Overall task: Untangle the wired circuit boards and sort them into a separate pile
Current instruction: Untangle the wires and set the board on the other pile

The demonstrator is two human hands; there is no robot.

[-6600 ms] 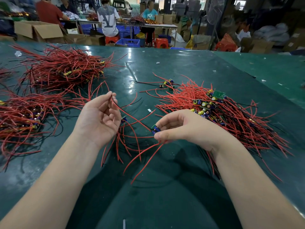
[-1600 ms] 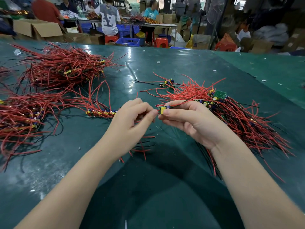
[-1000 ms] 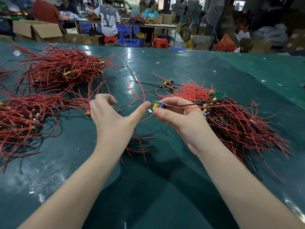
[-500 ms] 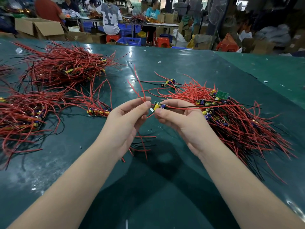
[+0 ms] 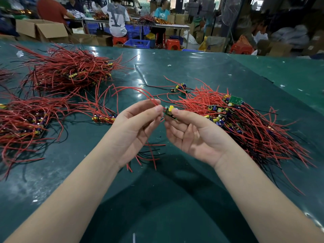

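step: freeing one circuit board (image 5: 169, 112) from tangled pile (image 5: 245, 123), held above worktop (image 5: 175, 199)
right hand (image 5: 194, 137): fingers pinch the board
left hand (image 5: 135, 130): fingers pinch its red wire (image 5: 133, 89)
next, I'd guess: draw wire clear, lay board on small sorted pile (image 5: 103, 114) at left

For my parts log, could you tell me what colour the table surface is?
Dark green and glossy, the table shows best in the head view.
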